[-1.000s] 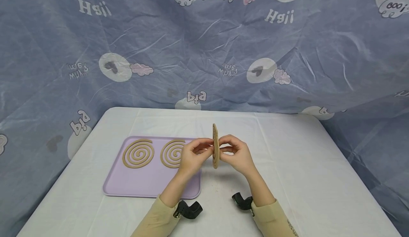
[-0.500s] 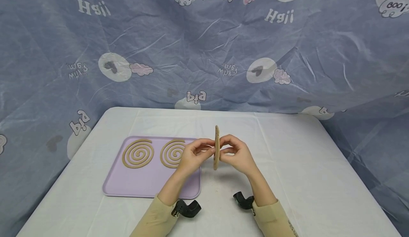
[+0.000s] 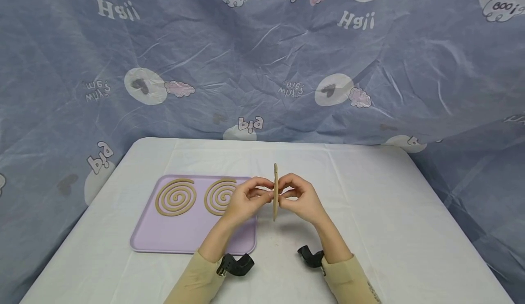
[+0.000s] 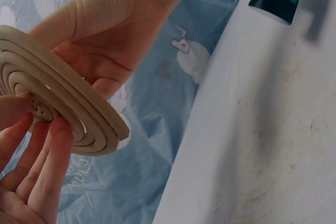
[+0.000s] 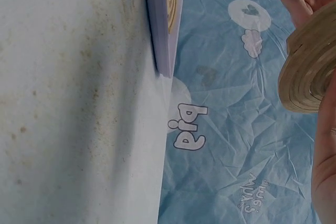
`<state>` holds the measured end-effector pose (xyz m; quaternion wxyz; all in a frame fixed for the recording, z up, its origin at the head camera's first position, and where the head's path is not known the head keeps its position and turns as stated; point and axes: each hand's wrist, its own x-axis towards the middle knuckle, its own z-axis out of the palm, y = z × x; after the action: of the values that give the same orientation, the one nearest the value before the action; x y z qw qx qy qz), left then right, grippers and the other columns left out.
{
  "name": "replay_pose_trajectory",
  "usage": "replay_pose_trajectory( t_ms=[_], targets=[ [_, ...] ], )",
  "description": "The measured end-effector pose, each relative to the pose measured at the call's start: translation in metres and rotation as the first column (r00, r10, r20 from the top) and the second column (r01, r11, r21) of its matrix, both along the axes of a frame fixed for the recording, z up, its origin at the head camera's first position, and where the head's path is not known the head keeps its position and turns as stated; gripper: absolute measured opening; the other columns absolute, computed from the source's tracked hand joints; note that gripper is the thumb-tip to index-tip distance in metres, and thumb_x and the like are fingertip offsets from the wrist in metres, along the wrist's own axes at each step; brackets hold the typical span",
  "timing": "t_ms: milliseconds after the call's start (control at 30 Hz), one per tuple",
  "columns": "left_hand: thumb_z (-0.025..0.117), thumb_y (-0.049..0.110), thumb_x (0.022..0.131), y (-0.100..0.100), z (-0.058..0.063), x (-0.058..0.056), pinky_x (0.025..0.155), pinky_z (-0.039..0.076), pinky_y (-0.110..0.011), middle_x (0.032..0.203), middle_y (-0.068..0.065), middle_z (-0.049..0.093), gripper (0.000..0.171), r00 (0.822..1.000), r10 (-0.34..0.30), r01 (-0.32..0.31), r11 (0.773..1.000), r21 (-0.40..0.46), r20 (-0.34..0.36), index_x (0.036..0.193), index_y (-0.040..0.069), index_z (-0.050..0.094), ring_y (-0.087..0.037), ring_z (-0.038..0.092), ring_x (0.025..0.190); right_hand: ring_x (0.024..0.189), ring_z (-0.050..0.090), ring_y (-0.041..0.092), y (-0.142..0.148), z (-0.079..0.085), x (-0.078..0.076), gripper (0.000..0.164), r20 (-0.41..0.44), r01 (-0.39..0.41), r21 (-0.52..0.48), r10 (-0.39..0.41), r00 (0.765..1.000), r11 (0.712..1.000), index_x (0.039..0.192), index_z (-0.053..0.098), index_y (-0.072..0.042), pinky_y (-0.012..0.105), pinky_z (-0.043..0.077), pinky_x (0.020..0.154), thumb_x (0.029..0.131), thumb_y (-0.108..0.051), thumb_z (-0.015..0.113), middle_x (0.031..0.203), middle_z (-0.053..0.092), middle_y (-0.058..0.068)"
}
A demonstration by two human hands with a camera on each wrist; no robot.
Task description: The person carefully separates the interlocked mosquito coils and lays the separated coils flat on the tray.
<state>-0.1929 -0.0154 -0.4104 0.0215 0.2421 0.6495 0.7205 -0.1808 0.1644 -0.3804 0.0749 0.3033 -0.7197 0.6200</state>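
Note:
Between both hands a tan mosquito coil (image 3: 275, 171) stands upright, edge-on in the head view. My left hand (image 3: 244, 200) pinches it from the left side with thumb and fingers near its centre. From the opposite side my right hand (image 3: 304, 198) holds it the same way, thumb and fingertips at the middle. The left wrist view shows the spiral rings of this coil (image 4: 100, 109), with fingertips gathered at the centre. In the right wrist view only part of the coil (image 5: 300, 77) shows at the right edge.
A lilac tray (image 3: 164, 240) lies left of the hands on the white-covered table (image 3: 393, 231). Two more mosquito coils, one at the left (image 3: 176, 198) and one at the right (image 3: 221, 197), lie flat in its back half. Behind hangs a blue patterned cloth (image 3: 246, 48).
The held coil has turned a little, from a slight slant to nearly straight edge-on, and looks thinner. Both hands keep their grip and have barely moved.

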Motion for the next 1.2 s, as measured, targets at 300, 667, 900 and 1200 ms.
replay_pose_trajectory(
  t_ms=[300,667,900,1200],
  targets=[
    [0.067,-0.01,0.08,-0.008,0.001,-0.002,0.074,0.055,-0.029,0.105,-0.019,0.061,0.029,1.0,-0.02,0.02,1.0,0.002,-0.021,0.107,-0.008,0.06,-0.023,0.067,0.083,0.084,0.06,0.011,-0.006,0.0,0.002,0.022,0.015,0.059,0.024,-0.059,0.998,0.998,0.088,0.06,0.006,0.035,0.056,0.066,0.071,0.017,0.066,0.087,0.062,0.008],
    [0.064,-0.016,0.078,-0.009,0.016,0.007,0.072,0.055,-0.031,0.097,-0.028,0.061,0.026,0.999,0.024,-0.025,0.999,-0.031,-0.028,0.102,-0.013,0.056,-0.045,0.063,0.086,0.083,0.062,0.011,-0.007,0.0,0.003,0.019,0.029,0.079,0.049,-0.081,0.996,0.996,0.093,0.064,0.007,0.038,0.056,0.067,0.075,0.014,0.067,0.088,0.064,0.014],
    [0.064,-0.016,0.077,-0.009,0.024,0.011,0.074,0.054,-0.045,0.087,-0.026,0.062,0.024,0.99,0.053,-0.061,0.997,-0.057,-0.132,0.099,-0.012,0.056,-0.039,0.064,0.081,0.075,0.065,0.018,-0.011,0.001,0.005,0.02,0.076,0.106,0.045,-0.11,0.991,0.993,0.095,0.064,0.007,0.036,0.057,0.065,0.076,0.014,0.065,0.09,0.064,0.016],
    [0.068,-0.016,0.073,-0.005,0.019,0.008,0.074,0.055,-0.043,0.09,-0.023,0.061,0.026,0.96,0.102,-0.113,0.993,-0.028,-0.259,0.095,-0.009,0.057,-0.035,0.064,0.081,0.082,0.064,0.013,-0.011,0.004,0.007,0.02,0.059,0.108,0.046,-0.11,0.992,0.993,0.096,0.065,0.007,0.038,0.056,0.069,0.077,0.013,0.067,0.093,0.064,0.017]
  ],
)
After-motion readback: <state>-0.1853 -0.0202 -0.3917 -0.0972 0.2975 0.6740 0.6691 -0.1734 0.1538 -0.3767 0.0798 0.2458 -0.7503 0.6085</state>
